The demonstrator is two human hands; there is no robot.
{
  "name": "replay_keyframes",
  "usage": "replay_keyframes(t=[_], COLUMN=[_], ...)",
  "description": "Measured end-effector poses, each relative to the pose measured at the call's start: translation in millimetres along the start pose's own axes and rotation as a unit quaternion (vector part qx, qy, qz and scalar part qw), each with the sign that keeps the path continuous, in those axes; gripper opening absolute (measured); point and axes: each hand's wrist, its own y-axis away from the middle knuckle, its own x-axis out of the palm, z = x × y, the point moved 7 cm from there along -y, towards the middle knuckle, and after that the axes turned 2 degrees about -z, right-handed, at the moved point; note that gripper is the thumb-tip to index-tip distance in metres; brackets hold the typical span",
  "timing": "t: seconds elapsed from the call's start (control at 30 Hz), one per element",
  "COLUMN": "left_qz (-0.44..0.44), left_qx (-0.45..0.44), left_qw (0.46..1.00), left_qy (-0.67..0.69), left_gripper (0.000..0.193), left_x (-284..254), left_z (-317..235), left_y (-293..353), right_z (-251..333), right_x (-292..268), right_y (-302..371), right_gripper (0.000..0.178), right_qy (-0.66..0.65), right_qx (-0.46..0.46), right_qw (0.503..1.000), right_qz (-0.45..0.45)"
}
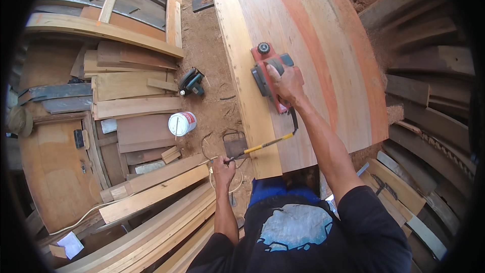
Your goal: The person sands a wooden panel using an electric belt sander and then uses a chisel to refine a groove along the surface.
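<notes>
A red electric hand planer point(262, 73) with a black front knob rests on a wide panel of joined boards point(323, 71). My right hand point(287, 82) is wrapped round its top handle. From the planer's rear runs a power cord point(270, 143), partly wrapped in yellow, across the panel's near left edge. Low and left of the panel, my left hand point(223, 168) is closed on that cord near a dark section. The panel's boards range from pale yellow on the left to reddish on the right.
On the sawdust-covered ground left of the panel are a circular saw point(191, 82) and a white bucket point(182, 123). Stacked planks point(136, 108) and a wooden frame point(101, 28) lie further left. More timber point(429, 86) leans along the right. A clamp point(384, 187) lies at lower right.
</notes>
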Motion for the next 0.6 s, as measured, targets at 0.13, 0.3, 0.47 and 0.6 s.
replay_keyframes(t=[0.13,0.3,0.47,0.6], left_qz=[0.025,-0.021,-0.013,-0.118], left_qx=[-0.041,0.004,0.071,0.195], left_qw=[0.999,1.0,0.997,0.973], left_qy=[0.005,-0.012,-0.029,-0.036], left_gripper=[0.016,0.014,0.025,0.036], left_x=[4.5,1.3,12.6,15.4], left_z=[2.8,-15.8,-41.0,-129.4], left_y=[-22.4,-61.5,-95.9,-87.0], right_z=[13.1,23.0,26.2,27.9], right_x=[0.2,2.4,9.3,9.8], right_y=[-25.2,-55.6,-85.3,-111.2], right_gripper=[0.064,0.066,0.064,0.063], right_qy=[0.047,0.07,0.063,0.069], right_qx=[0.003,0.004,0.031,0.014], right_qw=[0.999,0.997,0.998,0.998], right_qz=[0.013,0.014,0.004,0.002])
